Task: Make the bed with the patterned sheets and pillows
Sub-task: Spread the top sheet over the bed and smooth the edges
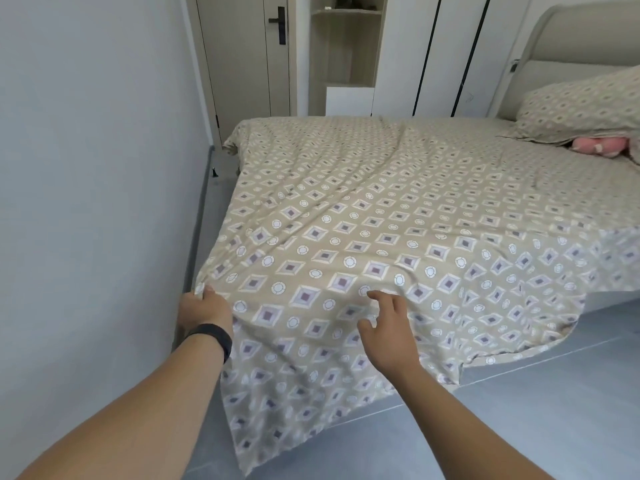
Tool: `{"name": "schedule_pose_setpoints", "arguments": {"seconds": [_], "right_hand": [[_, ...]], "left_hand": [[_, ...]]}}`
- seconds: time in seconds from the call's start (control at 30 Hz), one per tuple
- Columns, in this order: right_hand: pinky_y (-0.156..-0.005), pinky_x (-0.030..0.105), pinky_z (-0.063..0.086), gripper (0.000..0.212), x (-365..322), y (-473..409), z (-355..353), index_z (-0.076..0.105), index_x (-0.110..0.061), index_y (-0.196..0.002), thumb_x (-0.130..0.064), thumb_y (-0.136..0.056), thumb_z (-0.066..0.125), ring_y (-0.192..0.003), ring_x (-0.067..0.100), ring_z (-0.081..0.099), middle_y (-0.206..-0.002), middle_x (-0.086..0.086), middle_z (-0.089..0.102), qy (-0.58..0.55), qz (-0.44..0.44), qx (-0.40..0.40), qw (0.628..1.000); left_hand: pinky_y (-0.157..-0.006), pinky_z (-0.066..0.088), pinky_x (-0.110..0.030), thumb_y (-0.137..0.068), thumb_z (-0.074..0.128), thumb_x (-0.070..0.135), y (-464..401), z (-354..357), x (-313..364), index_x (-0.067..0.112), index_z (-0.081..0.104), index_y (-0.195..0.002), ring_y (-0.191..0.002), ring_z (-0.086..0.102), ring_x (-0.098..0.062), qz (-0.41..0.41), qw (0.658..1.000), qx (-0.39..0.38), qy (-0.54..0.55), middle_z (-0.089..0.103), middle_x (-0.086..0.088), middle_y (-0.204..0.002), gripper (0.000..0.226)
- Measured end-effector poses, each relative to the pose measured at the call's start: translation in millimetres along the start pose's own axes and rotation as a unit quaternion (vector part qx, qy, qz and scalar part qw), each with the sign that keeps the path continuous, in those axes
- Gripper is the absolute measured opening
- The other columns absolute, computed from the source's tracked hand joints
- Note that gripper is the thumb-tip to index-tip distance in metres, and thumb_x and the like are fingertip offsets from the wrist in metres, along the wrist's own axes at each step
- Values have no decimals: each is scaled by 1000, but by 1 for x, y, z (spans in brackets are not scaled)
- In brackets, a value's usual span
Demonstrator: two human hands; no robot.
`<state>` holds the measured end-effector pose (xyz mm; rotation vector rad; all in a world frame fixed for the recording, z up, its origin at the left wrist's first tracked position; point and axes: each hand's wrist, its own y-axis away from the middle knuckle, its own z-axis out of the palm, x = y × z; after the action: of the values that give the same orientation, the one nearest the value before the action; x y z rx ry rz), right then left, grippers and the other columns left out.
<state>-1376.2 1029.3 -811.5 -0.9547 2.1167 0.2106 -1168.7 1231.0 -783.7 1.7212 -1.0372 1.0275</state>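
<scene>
Patterned sheet [381, 209] corner pinched by left hand [204, 311]; right hand [388, 327] spread.

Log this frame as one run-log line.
left hand grips patterned sheet corner | right hand open over sheet | pillow at headboard | sheet wrinkled, overhanging

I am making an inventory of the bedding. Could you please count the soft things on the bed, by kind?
Patterned sheet: 1
Patterned pillow: 1
Pink soft toy: 1, partly hidden under the pillow
Total: 3
</scene>
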Motion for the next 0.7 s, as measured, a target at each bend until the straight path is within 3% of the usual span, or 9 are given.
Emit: {"name": "schedule_pose_setpoints", "arguments": {"seconds": [0.07,0.13,0.2,0.27,0.37,0.43,0.5,0.6,0.7], "right_hand": [[-77,36,49,49,2,0,-1,45,-26,-142,-21,-95,57,-85,19,61,-138,-5,35,5,0,-1,1000],[-78,36,48,49,4,-1,1,44,-25,-143,-21,-95,56,-89,20,61,-139,-4,33,8,6,-7,1000],[-83,37,50,50,5,-3,4,44,-24,-143,-22,-95,56,-96,22,61,-141,-3,32,9,14,-17,1000],[-87,39,52,50,7,-5,8,44,-23,-143,-23,-95,56,-99,24,61,-142,-1,32,5,28,-27,999],[-88,41,53,48,6,-5,14,45,-24,-141,-24,-94,56,-100,26,62,-143,0,30,-5,40,-45,998],[-88,42,54,47,5,-4,16,46,-25,-139,-25,-94,56,-97,27,63,-142,-1,31,-7,41,-54,998],[-87,41,55,47,5,-3,16,46,-25,-139,-25,-93,56,-93,27,64,-141,-1,31,-10,49,-58,997],[-83,39,55,47,7,-4,13,45,-25,-139,-26,-94,56,-89,26,64,-140,-2,30,-19,65,-56,996],[-81,36,53,46,6,-3,12,44,-24,-140,-26,-95,55,-88,25,64,-141,-2,30,-20,71,-56,996]], "left_hand": [[-100,49,-47,-92,59,18,-1,3,-14,2,36,-148,-115,57,-43,-70,995,-62,-29,55,-26,-134,62],[-92,51,-41,-89,68,21,13,0,-15,5,23,-151,-105,56,-41,-48,983,-108,-143,50,-26,-124,79],[-104,44,-43,-84,73,30,28,4,-9,15,28,-150,-122,48,-39,142,954,-112,-237,41,-19,-139,81],[-109,38,-45,-81,72,27,41,17,-6,21,38,-142,-128,43,-32,325,905,-147,-234,38,-10,-140,70],[-99,38,-40,-75,70,26,53,34,-15,27,43,-124,-114,38,-24,455,821,-199,-282,37,1,-124,57],[-92,41,-38,-75,70,31,61,36,-26,31,45,-114,-105,39,-23,546,741,-165,-354,37,3,-116,47],[-84,46,-39,-79,73,28,56,38,-32,29,50,-106,-97,44,-25,597,705,-129,-361,41,2,-110,36],[-68,49,-41,-87,75,23,44,41,-24,22,50,-104,-88,50,-26,586,733,-125,-321,44,0,-107,30],[-61,42,-35,-83,80,34,43,43,-24,21,43,-104,-82,52,-23,438,847,-155,-257,48,2,-102,44]]}}
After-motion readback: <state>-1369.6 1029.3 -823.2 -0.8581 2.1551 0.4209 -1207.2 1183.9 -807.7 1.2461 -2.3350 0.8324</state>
